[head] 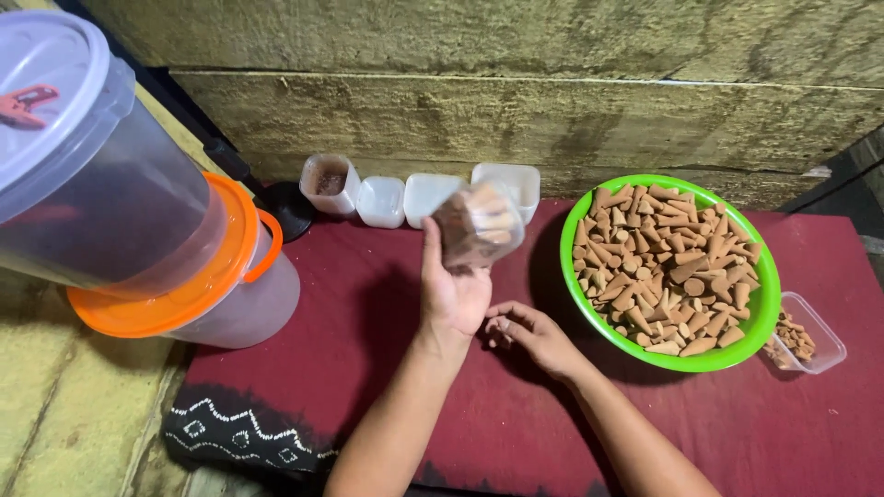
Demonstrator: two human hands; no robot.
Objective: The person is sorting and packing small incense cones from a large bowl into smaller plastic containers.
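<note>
Head view: at centre frame the left hand (453, 293) is raised, fingers closed around a small clear plastic container (479, 224) tilted on its side and visibly packed with brown cones. The right hand (527, 331) rests low on the red cloth (368, 368) just beside the left wrist, fingers curled loosely inward; whether it pinches a cone cannot be told.

Progress, as judged: the held container appears near full. Behind it, upper centre, stands a row of four like containers (405, 195) against the wall; the leftmost shows brown residue, the others look unfilled. At right, the green bowl (761, 304) carries a large heap of cones (668, 267), so most stock remains loose. A further small clear tub (803, 336), partly filled, sits at the bowl's right edge, touching it.

Surroundings: two large lidded plastic tubs occupy the upper left, the clear-lidded tub (92, 175) overlapping the orange-lidded tub (221, 276). A dark round object (285, 207) sits beside the row. Nothing stands between the hands and the bowl.
</note>
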